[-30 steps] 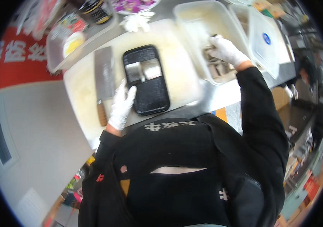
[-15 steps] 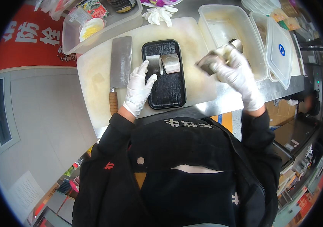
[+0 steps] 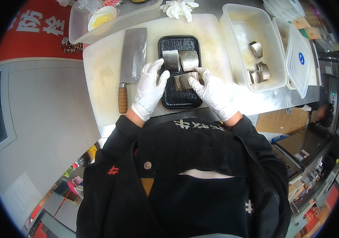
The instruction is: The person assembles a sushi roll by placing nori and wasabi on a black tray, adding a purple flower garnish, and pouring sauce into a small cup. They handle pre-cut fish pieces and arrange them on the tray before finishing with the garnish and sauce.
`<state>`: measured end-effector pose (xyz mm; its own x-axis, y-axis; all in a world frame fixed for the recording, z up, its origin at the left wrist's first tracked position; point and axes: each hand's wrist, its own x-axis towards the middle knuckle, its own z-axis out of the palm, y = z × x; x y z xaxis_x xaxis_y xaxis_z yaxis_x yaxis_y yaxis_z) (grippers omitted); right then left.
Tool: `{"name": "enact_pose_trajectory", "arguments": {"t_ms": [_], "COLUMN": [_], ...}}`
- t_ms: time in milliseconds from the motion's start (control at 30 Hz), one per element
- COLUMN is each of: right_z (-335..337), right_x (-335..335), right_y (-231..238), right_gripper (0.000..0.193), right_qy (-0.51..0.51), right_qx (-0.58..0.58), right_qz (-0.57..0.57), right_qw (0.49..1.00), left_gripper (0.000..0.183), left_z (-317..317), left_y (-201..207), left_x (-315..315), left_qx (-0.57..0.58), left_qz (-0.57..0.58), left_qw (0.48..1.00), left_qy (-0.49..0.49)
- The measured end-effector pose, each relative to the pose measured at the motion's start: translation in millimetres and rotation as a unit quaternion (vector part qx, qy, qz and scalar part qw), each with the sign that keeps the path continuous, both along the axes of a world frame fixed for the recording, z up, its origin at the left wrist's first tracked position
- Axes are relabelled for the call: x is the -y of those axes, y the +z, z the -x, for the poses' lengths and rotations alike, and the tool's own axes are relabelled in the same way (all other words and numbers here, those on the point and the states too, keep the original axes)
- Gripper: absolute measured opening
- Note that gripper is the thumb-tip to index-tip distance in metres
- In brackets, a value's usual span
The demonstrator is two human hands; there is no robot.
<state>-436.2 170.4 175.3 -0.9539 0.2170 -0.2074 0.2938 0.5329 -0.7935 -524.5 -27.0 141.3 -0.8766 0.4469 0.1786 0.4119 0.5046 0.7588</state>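
Observation:
A black rectangular tray [image 3: 182, 99] lies on the white cutting board. Two silvery fish pieces sit side by side in its far half, a left one [image 3: 171, 60] and a right one [image 3: 189, 60]. Below them, a third fish piece [image 3: 183, 82] is between the thumb and fingers of my right hand [image 3: 217, 94], gloved in white, at the tray's right side. My left hand [image 3: 148, 91], also gloved, is at the tray's left edge with thumb and fingers apart and nothing in it.
A cleaver [image 3: 133, 55] with a wooden handle lies left of the tray on the cutting board [image 3: 102, 75]. At right stands a clear plastic tub [image 3: 237, 47] holding several fish pieces, with a lid [image 3: 298, 59] beside it. Another tub [image 3: 133, 22] and white gloves [image 3: 180, 8] are at the back.
My right hand has come left from near the tub to the tray, bringing a fish piece into its lower half. My left hand stays by the tray's left edge.

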Motion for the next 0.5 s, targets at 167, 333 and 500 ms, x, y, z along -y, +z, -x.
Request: {"name": "enact_pose_trajectory", "arguments": {"t_ms": [167,333,500], "right_z": [-2.2,-8.2,-12.8], "right_x": [-2.0,-5.5,-10.4], "right_y": [0.3,-15.1,-25.2], "right_gripper": [0.035,0.031,0.033], "right_qy": [0.029,0.010,-0.015], "right_qx": [-0.024,-0.074,-0.012], "right_qz": [-0.093,-0.109,-0.063], "right_qw": [0.995,0.991,0.998], "left_gripper": [0.052,0.063,0.050], "left_z": [-22.6,-25.2,-19.4], "left_y": [9.3,12.0,5.3], "left_x": [-4.1,-16.9,-21.7], "left_qx": [0.021,-0.051,-0.057], "left_qz": [0.064,0.173,0.166], "left_qw": [0.993,0.976,0.975], "left_qy": [-0.095,-0.122,-0.136]}}
